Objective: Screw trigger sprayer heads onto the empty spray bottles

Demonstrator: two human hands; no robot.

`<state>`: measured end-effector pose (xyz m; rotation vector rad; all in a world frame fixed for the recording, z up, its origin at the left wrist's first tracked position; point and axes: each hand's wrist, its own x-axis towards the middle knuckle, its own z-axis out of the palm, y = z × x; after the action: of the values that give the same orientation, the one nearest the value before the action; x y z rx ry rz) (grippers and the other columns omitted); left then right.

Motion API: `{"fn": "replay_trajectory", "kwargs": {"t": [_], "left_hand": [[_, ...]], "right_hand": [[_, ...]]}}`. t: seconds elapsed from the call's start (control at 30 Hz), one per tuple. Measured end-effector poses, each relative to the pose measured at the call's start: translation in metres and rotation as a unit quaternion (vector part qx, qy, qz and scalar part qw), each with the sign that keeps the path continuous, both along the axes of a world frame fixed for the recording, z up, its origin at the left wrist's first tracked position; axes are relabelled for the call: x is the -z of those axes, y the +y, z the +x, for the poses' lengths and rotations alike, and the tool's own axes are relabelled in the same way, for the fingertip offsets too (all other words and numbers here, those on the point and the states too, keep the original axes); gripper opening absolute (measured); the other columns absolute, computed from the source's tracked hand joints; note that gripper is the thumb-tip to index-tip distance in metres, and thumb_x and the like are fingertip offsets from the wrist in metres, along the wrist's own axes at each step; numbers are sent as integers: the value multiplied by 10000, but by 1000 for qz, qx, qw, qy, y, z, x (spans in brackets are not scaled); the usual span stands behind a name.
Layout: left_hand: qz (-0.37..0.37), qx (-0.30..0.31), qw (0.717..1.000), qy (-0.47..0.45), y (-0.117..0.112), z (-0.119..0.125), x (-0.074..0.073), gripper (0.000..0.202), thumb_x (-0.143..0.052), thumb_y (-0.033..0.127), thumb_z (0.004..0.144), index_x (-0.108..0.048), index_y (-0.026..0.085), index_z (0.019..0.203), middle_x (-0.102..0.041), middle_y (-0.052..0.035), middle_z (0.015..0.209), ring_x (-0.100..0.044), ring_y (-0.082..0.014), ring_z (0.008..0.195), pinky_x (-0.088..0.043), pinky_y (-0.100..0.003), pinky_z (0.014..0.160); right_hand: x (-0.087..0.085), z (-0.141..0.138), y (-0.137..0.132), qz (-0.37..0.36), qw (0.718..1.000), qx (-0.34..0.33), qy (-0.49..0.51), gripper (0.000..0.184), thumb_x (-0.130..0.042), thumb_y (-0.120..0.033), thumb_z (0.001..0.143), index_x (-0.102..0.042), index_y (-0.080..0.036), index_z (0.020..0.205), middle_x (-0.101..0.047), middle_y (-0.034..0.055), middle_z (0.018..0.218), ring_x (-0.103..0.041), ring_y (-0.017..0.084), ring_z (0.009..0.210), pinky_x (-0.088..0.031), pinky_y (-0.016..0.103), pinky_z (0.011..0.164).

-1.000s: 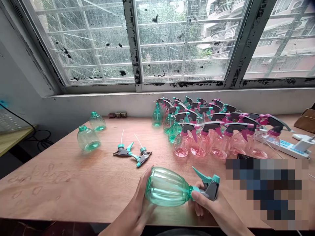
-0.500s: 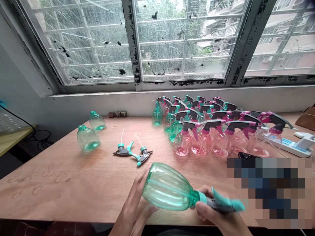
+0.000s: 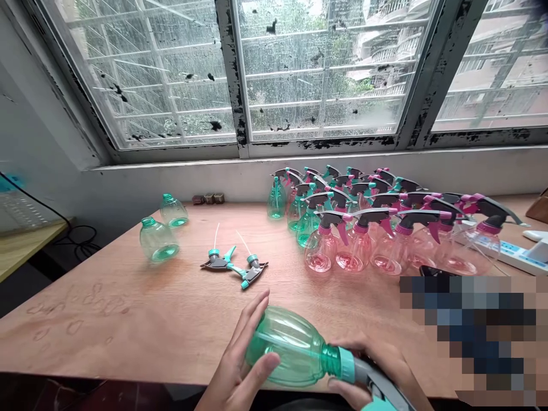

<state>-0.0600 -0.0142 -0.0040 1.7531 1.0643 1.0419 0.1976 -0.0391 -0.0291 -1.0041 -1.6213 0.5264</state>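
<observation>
My left hand (image 3: 240, 365) cups the round body of a clear green spray bottle (image 3: 291, 348) that lies on its side near the table's front edge. Fingers and thumb are wrapped round it. My right hand (image 3: 377, 371) is closed round the grey and teal trigger head (image 3: 372, 385) at the bottle's neck, by the teal collar. Two loose trigger heads with white tubes (image 3: 235, 265) lie on the table beyond the hands. Two capless green bottles (image 3: 158, 241) stand at the far left.
A wooden table (image 3: 128, 308) runs under a dirty window. Several assembled pink and green spray bottles (image 3: 377, 228) crowd the right back. A white power strip (image 3: 514, 254) lies at far right. A pixelated patch covers the right front.
The bottle has dropped lower and nearer the table's front edge, and its trigger head has turned downward in my right hand. Both hands keep their hold.
</observation>
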Motion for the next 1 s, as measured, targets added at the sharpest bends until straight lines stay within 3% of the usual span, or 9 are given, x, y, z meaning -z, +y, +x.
{"fn": "replay_trajectory", "kwargs": {"t": [0.17, 0.37, 0.43, 0.53, 0.6, 0.67, 0.8, 0.87, 1.0], "left_hand": [[156, -12, 987, 43, -5, 10, 5, 636, -546, 372, 1014, -267, 394, 1586, -306, -42, 1680, -274, -322, 1553, -261, -515, 1271], [276, -20, 957, 89, -23, 4, 12, 912, -726, 319, 901, -144, 568, 1557, -260, 14, 1687, -277, -413, 1537, -330, -666, 1197], [247, -24, 968, 40, -22, 2, 8, 998, -765, 492, 832, -98, 552, 1571, -139, 51, 1720, -165, -422, 1567, -310, -640, 1224], [156, -17, 988, -13, -11, 1, -2, 865, -523, 741, 867, -197, 427, 1604, -97, 39, 1733, -50, -410, 1585, -219, -592, 1271], [94, -9, 996, -6, -2, 3, -7, 728, -396, 714, 945, -326, 367, 1582, -239, -13, 1705, -141, -393, 1577, -203, -568, 1279], [76, -7, 997, 10, 3, 4, -8, 601, -402, 595, 1010, -380, 355, 1561, -326, -33, 1670, -235, -357, 1559, -215, -530, 1282], [208, 8, 977, 43, 4, 2, -2, 519, -411, 358, 1059, -323, 440, 1565, -266, -5, 1687, -246, -322, 1557, -312, -512, 1240], [248, 25, 967, 54, 4, -1, 1, 522, -405, 348, 1060, -311, 477, 1558, -259, 2, 1690, -263, -332, 1551, -361, -531, 1205], [96, 69, 993, -12, 9, -9, 3, 923, -529, 743, 856, -126, 414, 1618, -195, -67, 1722, -248, -405, 1549, -320, -599, 1206]], "right_hand": [[-12, -2, -1, -186, 981, -6, 57, 263, -869, -435, 713, -787, -254, 885, -762, 5, 657, -665, 210, 561, -520, 267, 550], [-6, -3, 4, -373, 885, -112, 254, 455, -826, -609, 728, -704, -187, 848, -618, -36, 534, -546, 138, 472, -450, 236, 471], [-5, -1, 2, -344, 902, -91, 243, 417, -855, -565, 719, -715, -192, 844, -666, -14, 575, -583, 154, 507, -459, 244, 492], [-5, 0, -4, -160, 977, 7, 137, 280, -907, -367, 695, -769, -243, 905, -745, 28, 693, -633, 211, 568, -516, 314, 562], [-7, -1, -6, -61, 995, 38, 75, 261, -901, -286, 694, -781, -266, 925, -761, 37, 709, -639, 236, 576, -532, 351, 606], [-10, -2, -5, -99, 992, 20, 78, 238, -892, -336, 711, -775, -262, 905, -760, 28, 681, -644, 232, 569, -523, 339, 590], [-12, 3, 5, -351, 887, -118, 275, 403, -783, -591, 798, -652, -210, 804, -663, -36, 554, -586, 124, 407, -357, 214, 428], [-11, 6, 8, -385, 848, -161, 328, 448, -743, -622, 828, -601, -202, 762, -615, -58, 516, -547, 91, 355, -310, 187, 404], [-5, 8, 2, -209, 957, -69, 189, 262, -857, -445, 776, -735, -237, 879, -727, 19, 637, -659, 197, 522, -507, 281, 500]]}}
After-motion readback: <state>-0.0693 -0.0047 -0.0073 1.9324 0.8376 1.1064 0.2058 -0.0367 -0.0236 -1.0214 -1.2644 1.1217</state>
